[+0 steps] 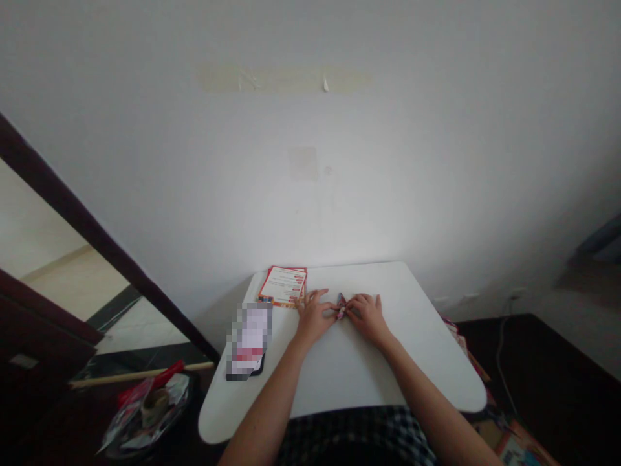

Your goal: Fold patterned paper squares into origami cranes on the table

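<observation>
Between my hands, on the white table (334, 362), is a small pointed piece of folded paper (341, 303) with a dark, red and pale pattern. My left hand (314, 316) pinches its left side with thumb and forefinger, while the other fingers spread toward the cards. From the right, my right hand (367, 315) grips the same piece with its fingertips, fingers bent. Its finer folds are too small to make out. A stack of red-edged printed cards (284, 285) lies just beyond my left hand.
A blurred-out phone (250, 342) lies at the table's left side. The wall (310, 213) rises behind the table. Lower left, a bin (150, 414) holds plastic and a cardboard roll, with a wooden stick (140, 375) nearby. Papers (514, 450) lie at lower right, near a cable (502, 356).
</observation>
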Action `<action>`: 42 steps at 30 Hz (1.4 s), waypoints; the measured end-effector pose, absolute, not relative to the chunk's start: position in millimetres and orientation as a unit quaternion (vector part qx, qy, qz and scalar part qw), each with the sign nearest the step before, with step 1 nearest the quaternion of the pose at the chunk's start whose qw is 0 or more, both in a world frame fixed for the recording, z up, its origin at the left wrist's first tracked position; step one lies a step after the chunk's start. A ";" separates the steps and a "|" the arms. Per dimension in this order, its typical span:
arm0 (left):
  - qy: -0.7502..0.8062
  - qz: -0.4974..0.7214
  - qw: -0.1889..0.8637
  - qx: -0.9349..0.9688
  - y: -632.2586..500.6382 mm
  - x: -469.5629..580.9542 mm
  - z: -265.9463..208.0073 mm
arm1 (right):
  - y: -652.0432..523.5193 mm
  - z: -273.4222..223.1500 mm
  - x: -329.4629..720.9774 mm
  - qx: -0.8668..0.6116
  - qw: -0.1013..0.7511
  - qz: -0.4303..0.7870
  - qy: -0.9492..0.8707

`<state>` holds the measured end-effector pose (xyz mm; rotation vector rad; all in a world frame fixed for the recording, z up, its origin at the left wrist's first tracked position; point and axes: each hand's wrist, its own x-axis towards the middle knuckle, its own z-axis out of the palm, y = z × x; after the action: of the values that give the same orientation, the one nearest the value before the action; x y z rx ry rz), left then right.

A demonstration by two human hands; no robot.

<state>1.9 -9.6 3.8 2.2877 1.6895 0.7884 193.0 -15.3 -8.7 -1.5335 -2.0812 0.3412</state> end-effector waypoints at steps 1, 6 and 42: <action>0.567 0.265 0.093 0.774 -9.8 1.6 4.1 | -14.9 -9.3 192.9 -0.570 0.264 0.125 -0.768; 0.553 0.265 0.089 0.785 -10.1 1.1 4.8 | -14.4 -9.7 192.1 -0.577 0.267 0.122 -0.762; 0.570 0.259 0.027 0.779 -0.6 21.1 -11.5 | -11.2 -10.8 190.7 -0.579 0.329 0.134 -0.733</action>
<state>21.1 -0.6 -11.5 2.4072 1.7601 0.8000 190.7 -11.2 -10.8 -1.5162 -1.9189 0.3511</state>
